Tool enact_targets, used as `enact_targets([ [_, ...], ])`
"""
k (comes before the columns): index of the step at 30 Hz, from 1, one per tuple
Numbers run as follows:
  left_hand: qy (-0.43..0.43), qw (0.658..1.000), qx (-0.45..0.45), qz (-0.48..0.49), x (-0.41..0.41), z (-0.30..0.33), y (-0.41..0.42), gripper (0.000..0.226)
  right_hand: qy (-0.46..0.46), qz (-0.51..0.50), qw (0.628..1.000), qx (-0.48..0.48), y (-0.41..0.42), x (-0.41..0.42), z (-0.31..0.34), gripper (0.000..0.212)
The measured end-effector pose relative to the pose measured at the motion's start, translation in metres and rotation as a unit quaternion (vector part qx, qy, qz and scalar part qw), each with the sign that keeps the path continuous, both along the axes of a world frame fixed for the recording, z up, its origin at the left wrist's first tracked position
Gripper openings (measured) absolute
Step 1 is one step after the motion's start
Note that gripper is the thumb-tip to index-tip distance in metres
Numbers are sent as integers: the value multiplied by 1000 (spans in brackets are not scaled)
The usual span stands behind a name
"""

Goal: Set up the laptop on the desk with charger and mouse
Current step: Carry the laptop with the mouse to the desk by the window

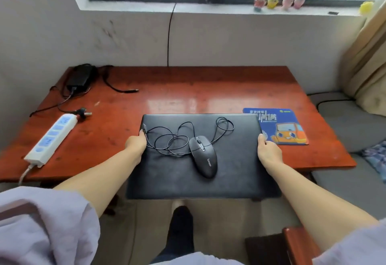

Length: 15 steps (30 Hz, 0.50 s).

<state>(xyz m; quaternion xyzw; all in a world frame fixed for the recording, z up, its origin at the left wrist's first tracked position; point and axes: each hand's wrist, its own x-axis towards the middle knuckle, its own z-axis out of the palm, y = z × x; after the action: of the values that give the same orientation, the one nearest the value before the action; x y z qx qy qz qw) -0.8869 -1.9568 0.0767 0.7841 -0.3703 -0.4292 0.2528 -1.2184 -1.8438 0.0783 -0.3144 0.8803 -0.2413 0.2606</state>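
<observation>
**Black laptop gripped at both edges, mouse on its lid**

Black and closed, the laptop [200, 160] appears in the head view with its far part over the red-brown wooden desk [188, 91] and its near edge jutting out past the desk's front edge; whether it rests on the wood or is lifted clear cannot be told. The left hand [135, 144] is clamped on the laptop's left edge, thumb on the lid. The right hand [269, 150] is clamped on the right edge in the same way.

On the lid lies a black wired mouse [203, 155], right of centre, its thin cable [177, 137] looped loosely across the lid toward the left hand.

At the desk's far left corner sits the black charger [80, 78], its cord trailing along the wood with the barrel plug lying free. Near the left edge lies a white power strip [51, 139] with blue sockets. A blue mouse pad [279, 127] with an orange cartoon car lies just right of the laptop, its left edge tucked under the lid's far right corner.

Small coloured figurines [278, 2] stand on the windowsill above.
</observation>
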Motion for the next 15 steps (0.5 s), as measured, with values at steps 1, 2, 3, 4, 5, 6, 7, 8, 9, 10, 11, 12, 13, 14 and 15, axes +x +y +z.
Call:
enact_targets([
  [1,-3,1000,2,3,-5,-3,-19,62,-3,2,1000,1,-20,-5,-2,60],
  [2,-5,1000,6,6,-10,-5,-38,62,-3,4,1000,3,-40,-9,-4,60],
  [3,-5,1000,10,8,-15,-9,-59,62,-1,5,1000,10,-61,-13,-8,61],
  [4,-2,1000,15,9,-19,-13,-80,62,1,1,1000,16,-81,-18,-13,62],
  [5,2,1000,21,9,-23,-16,-99,62,3,-4,1000,21,-99,-23,-17,64],
  [6,4,1000,29,10,-28,-17,-117,63,2,-8,1000,24,-117,-28,-21,64],
  [7,8,999,37,13,-32,-19,-136,63,-1,-9,1000,23,-135,-34,-25,64],
  [8,7,999,44,14,-38,-20,-154,63,-2,-5,1000,26,-153,-39,-27,63],
  [9,4,999,48,15,-43,-21,-171,64,1,0,1000,28,-169,-43,-29,61],
  [10,-1,999,49,15,-47,-22,-187,65,5,1,999,32,-181,-47,-30,60],
  [11,-4,998,55,13,-50,-23,-201,65,9,1,999,43,-193,-52,-32,59],
  [12,-3,998,58,13,-53,-24,-214,66,12,5,998,54,-205,-56,-33,59],
  [13,-2,998,62,16,-56,-25,-226,66,18,13,998,62,-218,-61,-36,59],
  [14,-5,998,64,18,-59,-26,-237,67,22,24,997,68,-231,-66,-40,58],
  [15,-11,997,68,19,-61,-28,-248,67,25,34,996,73,-244,-70,-43,58],
])
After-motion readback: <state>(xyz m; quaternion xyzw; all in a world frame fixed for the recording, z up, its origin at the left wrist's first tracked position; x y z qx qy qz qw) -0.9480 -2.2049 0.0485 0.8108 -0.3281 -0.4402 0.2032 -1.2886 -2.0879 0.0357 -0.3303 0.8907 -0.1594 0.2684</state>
